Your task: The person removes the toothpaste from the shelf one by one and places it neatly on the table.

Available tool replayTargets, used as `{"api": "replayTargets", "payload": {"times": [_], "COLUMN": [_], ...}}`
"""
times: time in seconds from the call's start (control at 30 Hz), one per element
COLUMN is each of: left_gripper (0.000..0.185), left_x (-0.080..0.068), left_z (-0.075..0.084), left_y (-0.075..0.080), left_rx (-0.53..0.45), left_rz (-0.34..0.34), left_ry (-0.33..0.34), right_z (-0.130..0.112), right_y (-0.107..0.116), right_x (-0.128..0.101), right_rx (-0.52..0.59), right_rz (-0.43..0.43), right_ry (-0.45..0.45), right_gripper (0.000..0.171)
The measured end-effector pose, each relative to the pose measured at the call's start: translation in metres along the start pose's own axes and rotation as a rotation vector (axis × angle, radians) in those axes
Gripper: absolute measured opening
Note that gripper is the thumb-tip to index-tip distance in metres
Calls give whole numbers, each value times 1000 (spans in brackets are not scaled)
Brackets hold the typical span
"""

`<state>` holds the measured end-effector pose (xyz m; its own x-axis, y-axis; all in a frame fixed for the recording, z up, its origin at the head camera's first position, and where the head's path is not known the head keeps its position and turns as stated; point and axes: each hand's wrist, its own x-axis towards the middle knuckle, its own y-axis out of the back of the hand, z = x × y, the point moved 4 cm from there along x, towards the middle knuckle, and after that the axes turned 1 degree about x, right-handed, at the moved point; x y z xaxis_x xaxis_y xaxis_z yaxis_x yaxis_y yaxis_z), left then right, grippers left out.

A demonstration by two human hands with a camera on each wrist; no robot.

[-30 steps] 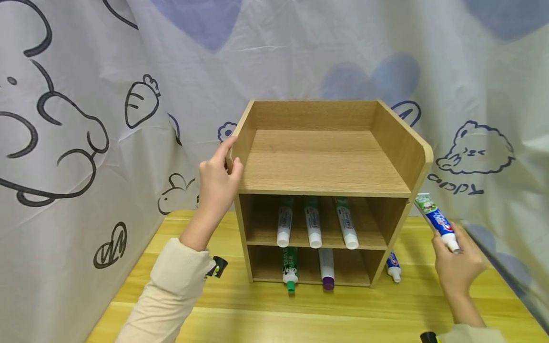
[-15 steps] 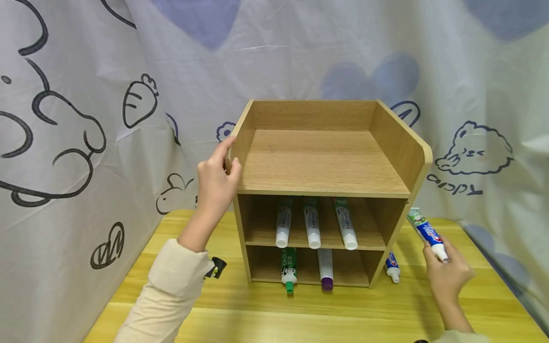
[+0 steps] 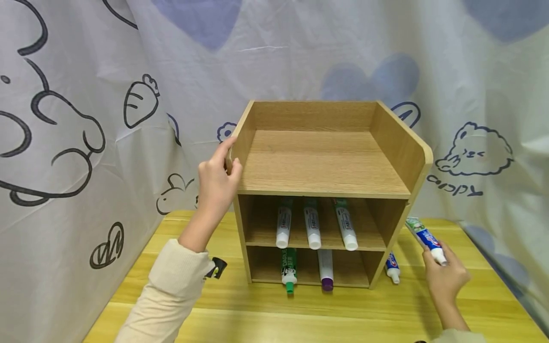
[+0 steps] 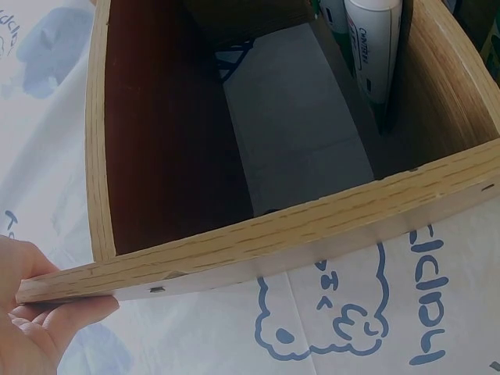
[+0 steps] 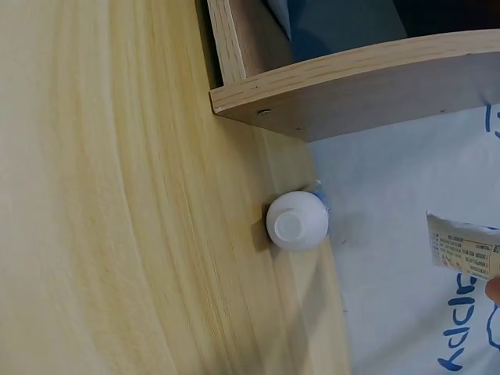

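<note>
A wooden shelf unit (image 3: pixel 326 162) stands on the yellow table (image 3: pixel 266 314). My left hand (image 3: pixel 216 178) grips its upper left side panel, which also shows in the left wrist view (image 4: pixel 258 250). My right hand (image 3: pixel 443 278) holds a blue and white toothpaste tube (image 3: pixel 424 238) by its cap end, low beside the unit's right side. Three tubes (image 3: pixel 313 224) lie on the middle shelf and two tubes (image 3: pixel 306 267) on the bottom shelf. Another tube (image 3: pixel 392 267) lies on the table at the unit's right foot, cap (image 5: pixel 297 221) toward me.
A white cloth (image 3: pixel 86 119) printed with cartoon animals hangs close behind and to both sides of the table. The unit's top shelf (image 3: pixel 319 157) holds nothing. Bare table top runs along the front.
My right hand has lowered the toothpaste tube from about middle-shelf height down toward the table at the unit's right. The left hand has stayed on the side panel.
</note>
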<state>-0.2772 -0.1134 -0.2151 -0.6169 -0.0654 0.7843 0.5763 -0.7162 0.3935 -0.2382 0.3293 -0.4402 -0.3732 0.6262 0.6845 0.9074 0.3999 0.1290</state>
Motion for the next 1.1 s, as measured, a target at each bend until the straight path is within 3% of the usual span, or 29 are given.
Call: {"api": "replayTargets", "payload": {"times": [0.27,0.5,0.7,1.1], "left_gripper": [40,40,40,40], "left_x": [0,0,0,0], "left_z": [0,0,0,-1], "left_y": [0,0,-1,0], "left_rx": [1,6,2,12], "left_rz": [0,8,5,3], "left_ry": [-1,-8,-5,0], "right_z": [12,24,34,47], "right_y": [-3,-8,-14,-19], "right_x": [0,-3,-5,-8], "right_rx": [-16,-100,-165,-179], "right_rz": [-56,-108,-152,-244], "right_ry": [-65,-160,-172,-197], "right_gripper": [36,36,34,35]}}
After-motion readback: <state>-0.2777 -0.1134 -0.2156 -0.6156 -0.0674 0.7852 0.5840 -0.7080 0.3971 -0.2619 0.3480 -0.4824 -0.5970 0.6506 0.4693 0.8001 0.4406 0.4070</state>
